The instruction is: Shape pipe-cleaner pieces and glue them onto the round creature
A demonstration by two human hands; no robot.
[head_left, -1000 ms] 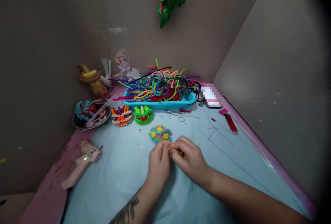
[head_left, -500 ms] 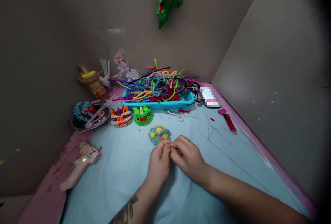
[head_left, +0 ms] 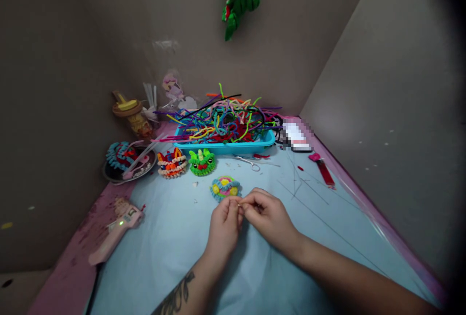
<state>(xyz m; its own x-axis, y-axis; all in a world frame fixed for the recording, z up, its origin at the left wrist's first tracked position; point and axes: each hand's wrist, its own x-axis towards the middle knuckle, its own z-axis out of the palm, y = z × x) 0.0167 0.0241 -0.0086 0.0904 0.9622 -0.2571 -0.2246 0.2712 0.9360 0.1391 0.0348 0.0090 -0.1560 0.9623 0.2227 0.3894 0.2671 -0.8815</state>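
Observation:
My left hand and my right hand meet fingertip to fingertip over the light blue mat. Both pinch one tiny pale thing between them, too small to name. Just beyond the fingertips lies a round blue, pink and yellow pipe-cleaner piece, apart from the hands. Both hands are closed in a pinch.
A blue tray heaped with coloured pipe cleaners stands at the back. In front of it sit a green figure and an orange figure, with small scissors beside them. A pink glue gun lies at left, a dark plate behind it.
The hands have stayed together in the same spot, the right fingers shifting slightly around the tiny thing. The view has wobbled a little.

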